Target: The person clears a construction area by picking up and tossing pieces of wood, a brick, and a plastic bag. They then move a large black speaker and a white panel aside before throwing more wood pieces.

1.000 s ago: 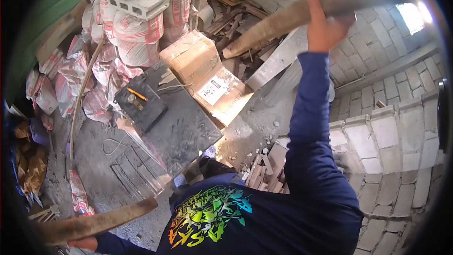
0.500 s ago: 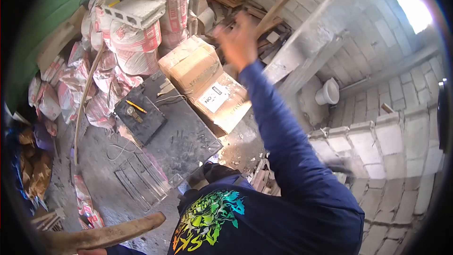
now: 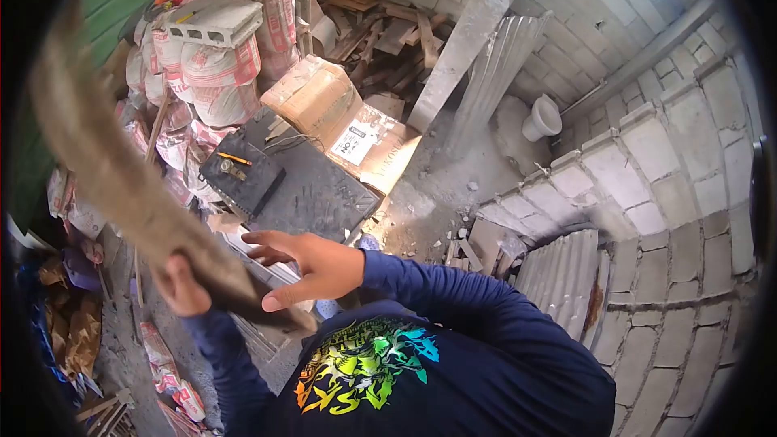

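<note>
A long, curved wooden plank (image 3: 154, 202), blurred by motion, slants from the upper left down to my waist. My left hand (image 3: 186, 287) is wrapped around the plank's edge in its lower part. Beside the plank's lower end, my right hand (image 3: 320, 269) has its fingers stretched and its thumb apart, overlapping the wood in this view. Beyond the hands is a dark, dusty tabletop (image 3: 316, 206), and a black case (image 3: 241, 174) lies on it with a yellow pencil (image 3: 235, 159) on top.
A flattened cardboard box (image 3: 324, 105) lies at the table's far side. Cement bags (image 3: 218, 73) are stacked at the left under a hollow block (image 3: 214, 23). Scrap wood (image 3: 388, 48) is piled behind. Corrugated sheets (image 3: 558, 279) lean on a low block wall (image 3: 623, 170) at the right.
My right hand has come down from near the scrap pile to the plank's end. My left hand has lifted the plank from the lower left, swinging its far end upward.
</note>
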The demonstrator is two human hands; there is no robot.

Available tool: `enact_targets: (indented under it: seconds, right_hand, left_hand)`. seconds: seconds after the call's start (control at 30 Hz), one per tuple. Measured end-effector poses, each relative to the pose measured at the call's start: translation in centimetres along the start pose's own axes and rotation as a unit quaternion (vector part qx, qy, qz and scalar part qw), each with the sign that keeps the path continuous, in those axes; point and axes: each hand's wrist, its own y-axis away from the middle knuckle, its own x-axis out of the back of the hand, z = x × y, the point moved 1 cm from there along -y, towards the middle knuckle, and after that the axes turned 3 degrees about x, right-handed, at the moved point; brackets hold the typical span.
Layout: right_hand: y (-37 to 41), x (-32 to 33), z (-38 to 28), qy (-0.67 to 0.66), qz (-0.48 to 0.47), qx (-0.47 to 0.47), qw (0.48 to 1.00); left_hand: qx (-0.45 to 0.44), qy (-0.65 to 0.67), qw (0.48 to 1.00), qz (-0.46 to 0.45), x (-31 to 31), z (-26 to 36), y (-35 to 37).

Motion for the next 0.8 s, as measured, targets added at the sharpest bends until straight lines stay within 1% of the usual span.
enact_targets:
  seconds: [0.03, 0.1, 0.13, 0.17, 0.2, 0.23, 0.27, 0.3, 0.37, 0.4, 0.43, 0.5, 0.53, 0.57, 0.63, 0.67, 0.7, 0.77, 0.8]
  right_hand:
    - [0.4, -0.7, -0.1, 0.001, 0.001, 0.003, 1.0]
    - [1.4, -2.2, 0.4, -0.052, 0.037, -0.055, 0.996]
    - [1.7, -2.8, 1.0, -0.055, 0.087, -0.049, 0.994]
    - [1.7, -3.1, 1.4, -0.054, 0.088, -0.047, 0.994]
    - [1.7, -3.3, 1.1, -0.114, 0.138, -0.006, 0.984]
    - [1.6, -3.3, 0.9, -0.173, 0.189, 0.034, 0.966]
    - [1.4, -2.9, 0.8, -0.191, 0.206, 0.034, 0.959]
    - [0.9, -2.3, 2.6, -0.126, 0.231, 0.056, 0.963]
    - [0.5, -1.6, 2.9, -0.17, 0.317, 0.089, 0.929]
    - [0.2, -1.0, 2.6, -0.194, 0.338, 0.115, 0.914]
    - [-0.1, -0.2, 3.2, -0.176, 0.373, 0.13, 0.902]
    - [0.2, 1.7, 3.8, -0.11, 0.432, 0.09, 0.891]
    - [0.0, 2.7, 3.9, -0.123, 0.474, 0.108, 0.865]
    - [0.0, 3.5, 4.3, -0.126, 0.471, 0.107, 0.866]
    - [0.3, 5.8, 5.0, -0.107, 0.501, 0.115, 0.851]
    - [0.3, 6.9, 5.3, -0.101, 0.509, 0.114, 0.847]
    - [0.3, 8.0, 5.9, -0.108, 0.506, 0.112, 0.848]
    - [0.0, 10.6, 7.5, -0.125, 0.53, 0.108, 0.832]
    - [-0.3, 12.4, 8.3, -0.103, 0.545, 0.107, 0.825]
  left_hand:
    - [0.012, 0.004, 1.0, -0.016, -2.1, 0.4, -0.2]
    - [0.018, -0.015, 0.999, -0.035, -5.6, 1.8, -0.6]
    - [0.016, -0.015, 0.999, -0.037, -6.7, 2.3, -1.3]
    - [0.009, -0.026, 0.996, -0.08, -7.8, 2.6, -2.0]
    - [0.004, -0.038, 0.992, -0.124, -9.0, 3.0, -2.5]
    - [0.006, -0.038, 0.991, -0.127, -10.3, 3.2, -3.0]
    - [-0.01, -0.031, 0.989, -0.142, -11.7, 3.4, -3.6]
    - [-0.028, -0.025, 0.987, -0.155, -13.2, 3.6, -4.1]
    - [0.007, 0.019, 0.987, -0.16, -15.8, 4.4, -4.3]
    - [-0.009, 0.03, 0.984, -0.174, -17.3, 4.9, -4.5]
    - [0.003, 0.043, 0.984, -0.173, -18.5, 4.9, -4.6]
    - [0.01, 0.053, 0.985, -0.164, -21.1, 4.4, -4.9]
    - [0.026, 0.055, 0.983, -0.175, -22.2, 3.8, -5.3]
    - [0.027, 0.051, 0.983, -0.172, -22.8, 3.0, -5.6]
    - [0.015, 0.041, 0.975, -0.217, -24.1, 1.6, -6.7]
    - [-0.008, 0.002, 0.968, -0.251, -23.8, 1.5, -7.4]
    - [-0.007, -0.005, 0.969, -0.247, -23.1, 0.9, -7.8]
    - [-0.002, -0.02, 0.974, -0.225, -21.3, -0.5, -8.9]
    - [0.007, -0.064, 0.973, -0.222, -19.5, -1.4, -9.4]
